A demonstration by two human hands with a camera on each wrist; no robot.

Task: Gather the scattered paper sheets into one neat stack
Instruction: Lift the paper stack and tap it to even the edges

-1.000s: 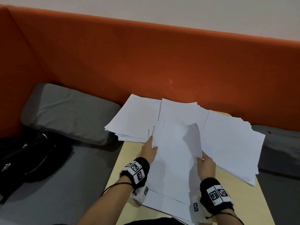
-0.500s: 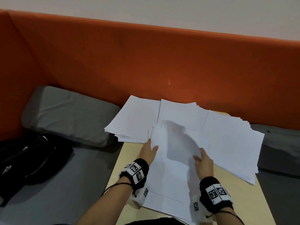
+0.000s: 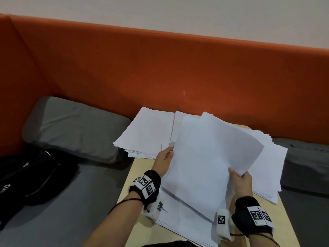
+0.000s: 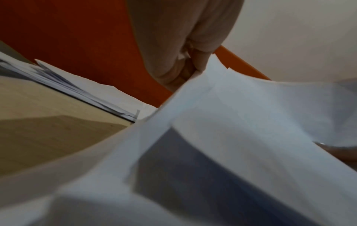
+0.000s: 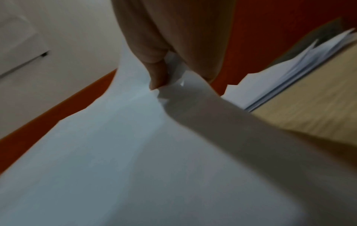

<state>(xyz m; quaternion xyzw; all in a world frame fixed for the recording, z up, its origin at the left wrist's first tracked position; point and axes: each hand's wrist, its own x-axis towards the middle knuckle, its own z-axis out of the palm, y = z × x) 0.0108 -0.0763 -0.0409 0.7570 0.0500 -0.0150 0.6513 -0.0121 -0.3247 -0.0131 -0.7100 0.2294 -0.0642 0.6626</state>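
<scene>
Sheets (image 3: pixel 210 157) lifted between both hands; left hand (image 3: pixel 164 160) and right hand (image 3: pixel 241 182) pinching opposite edges.

You have a bundle of white sheets (image 3: pixel 210 157) lifted off the desk and tilted up toward you, its top right corner bowed over and its edges not squared. Beneath it, at the near edge of the desk, lies a flat stack of paper (image 3: pixel 179 223), partly covered by the raised bundle. At the far left a fanned pile (image 3: pixel 147 132) overhangs the desk's corner, its edges stepped. At the right a wider spread of sheets (image 3: pixel 268 168) lies loosely fanned, reaching the desk's right edge.
</scene>
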